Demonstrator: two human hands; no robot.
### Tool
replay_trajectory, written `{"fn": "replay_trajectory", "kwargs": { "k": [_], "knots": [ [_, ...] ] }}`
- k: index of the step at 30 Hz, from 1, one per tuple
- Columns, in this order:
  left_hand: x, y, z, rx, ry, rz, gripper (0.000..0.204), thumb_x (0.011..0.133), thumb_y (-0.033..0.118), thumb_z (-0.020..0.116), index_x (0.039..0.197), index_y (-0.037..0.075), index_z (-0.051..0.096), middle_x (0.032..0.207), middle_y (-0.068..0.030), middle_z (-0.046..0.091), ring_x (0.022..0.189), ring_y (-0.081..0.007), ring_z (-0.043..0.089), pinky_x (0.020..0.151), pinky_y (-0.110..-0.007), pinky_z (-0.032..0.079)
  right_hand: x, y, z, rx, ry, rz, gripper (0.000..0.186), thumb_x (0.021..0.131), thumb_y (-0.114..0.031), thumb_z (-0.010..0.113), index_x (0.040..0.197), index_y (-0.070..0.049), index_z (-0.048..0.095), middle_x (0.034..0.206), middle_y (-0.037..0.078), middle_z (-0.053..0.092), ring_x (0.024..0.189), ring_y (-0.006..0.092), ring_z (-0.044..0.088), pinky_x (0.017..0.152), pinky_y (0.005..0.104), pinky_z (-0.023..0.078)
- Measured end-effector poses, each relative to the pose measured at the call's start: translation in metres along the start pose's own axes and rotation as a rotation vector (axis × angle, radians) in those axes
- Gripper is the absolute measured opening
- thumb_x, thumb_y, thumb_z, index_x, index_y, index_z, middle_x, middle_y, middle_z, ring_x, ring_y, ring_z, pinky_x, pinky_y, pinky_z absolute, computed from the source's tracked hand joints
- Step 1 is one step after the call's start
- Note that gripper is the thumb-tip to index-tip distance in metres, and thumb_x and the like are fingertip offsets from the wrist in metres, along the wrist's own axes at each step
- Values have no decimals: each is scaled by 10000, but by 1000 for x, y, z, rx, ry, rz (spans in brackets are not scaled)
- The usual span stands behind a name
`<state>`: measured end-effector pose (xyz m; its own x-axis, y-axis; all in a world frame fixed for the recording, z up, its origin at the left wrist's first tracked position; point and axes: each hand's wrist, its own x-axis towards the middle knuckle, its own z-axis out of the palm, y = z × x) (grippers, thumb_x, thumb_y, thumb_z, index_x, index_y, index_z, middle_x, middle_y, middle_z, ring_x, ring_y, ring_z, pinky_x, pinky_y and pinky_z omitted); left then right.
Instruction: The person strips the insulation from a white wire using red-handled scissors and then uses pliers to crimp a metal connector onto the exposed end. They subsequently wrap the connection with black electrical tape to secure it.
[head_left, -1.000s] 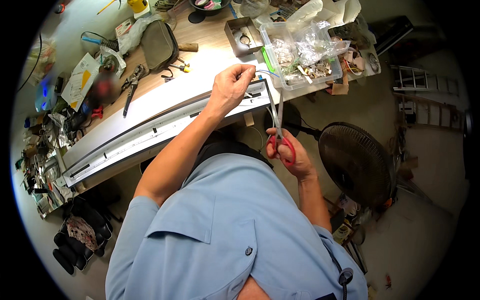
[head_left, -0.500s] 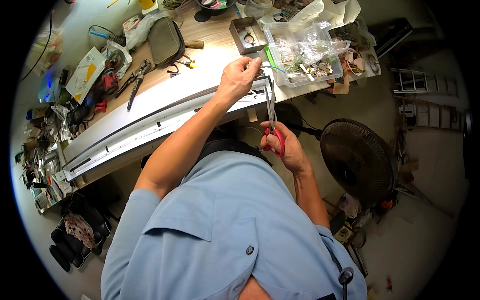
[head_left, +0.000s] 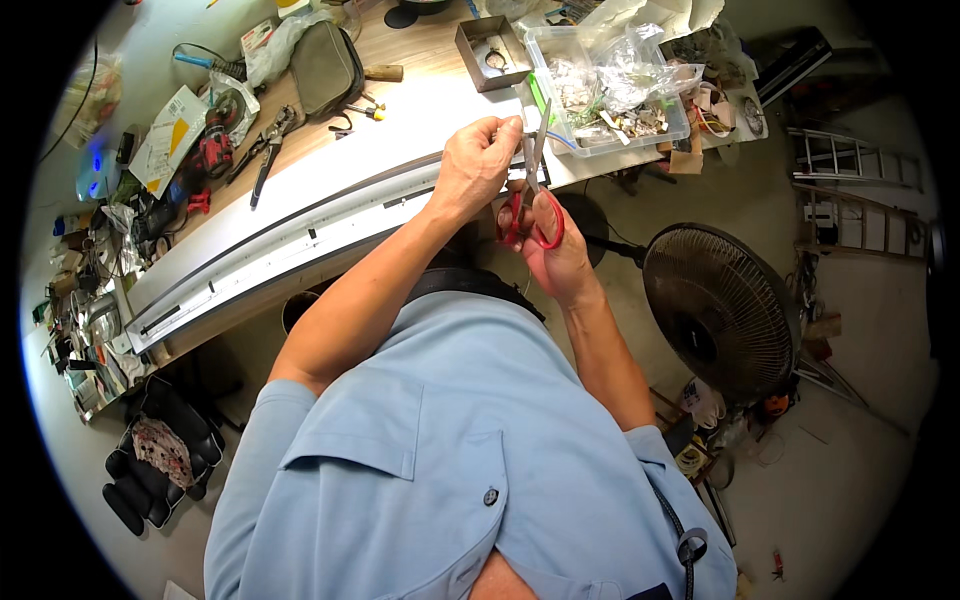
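Observation:
My right hand holds red-handled scissors by the loops, their blades pointing up and slightly parted just right of my left hand. My left hand is pinched on a thin wire, whose blue length shows to the right; the exact spot between blades and wire is too small to tell. Beneath both hands a long white linear fixture with a dark rim and small black parts lies along the bench's near edge.
On the bench are a small metal box, a clear bin of loose parts, a grey case, pliers and a red tool. Below right stand a black fan and ladders.
My right hand has risen and moved slightly left with the scissors, bringing the blades up beside my left hand and opening them slightly. My left hand has shifted a little up and right.

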<state>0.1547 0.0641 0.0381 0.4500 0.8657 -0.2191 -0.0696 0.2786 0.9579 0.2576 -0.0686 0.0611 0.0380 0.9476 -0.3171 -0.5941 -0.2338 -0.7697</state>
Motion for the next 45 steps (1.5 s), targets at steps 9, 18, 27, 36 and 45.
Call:
{"fn": "replay_trajectory", "kwargs": {
  "k": [9, 18, 27, 36, 45],
  "knots": [
    [-18, 4, -1, -184, -129, -92, 372, 1065, 358, 570, 918, 17, 589, 753, 5, 556, 660, -53, 521, 546, -220, 427, 14, 14, 13, 130, 44, -83, 455, 1052, -523, 528, 1020, -73, 588, 887, 44, 604, 798, 156, 546, 719, 315, 431],
    [-21, -27, -11, -624, -148, -126, 407, 1092, 313, 528, 1238, -61, 595, 1180, -105, 675, 1043, -131, 663, 976, -274, 543, 2, -1, 6, -403, 14, -169, 426, 1011, -350, 678, 1234, 5, 608, 831, 26, 594, 718, 100, 594, 647, 234, 472],
    [-36, -22, -37, -861, -49, -173, 292, 1104, 266, 480, 1171, -5, 567, 1337, -140, 640, 1096, -168, 676, 1006, -318, 576, 5, -2, 1, 230, 386, -432, 456, 1024, -446, 612, 1293, -79, 580, 911, 44, 715, 1076, 249, 654, 1053, 519, 487],
    [-54, -41, -63, -804, -54, -214, 310, 1100, 326, 493, 1149, 32, 581, 1393, -146, 600, 1118, -165, 677, 952, -293, 585, 36, 8, 27, 196, 103, -234, 461, 1054, -400, 577, 1360, -59, 529, 1045, 111, 748, 1120, 286, 686, 958, 410, 567],
    [-60, -36, -104, -689, -69, -346, 342, 1107, 342, 439, 1186, 15, 503, 1338, -237, 631, 1166, -330, 684, 968, -394, 592, -6, -41, 43, -1149, 91, 285, 430, 893, -120, 799, 1276, -44, 619, 960, 95, 734, 840, 97, 648, 735, 296, 534]
  ]
}}
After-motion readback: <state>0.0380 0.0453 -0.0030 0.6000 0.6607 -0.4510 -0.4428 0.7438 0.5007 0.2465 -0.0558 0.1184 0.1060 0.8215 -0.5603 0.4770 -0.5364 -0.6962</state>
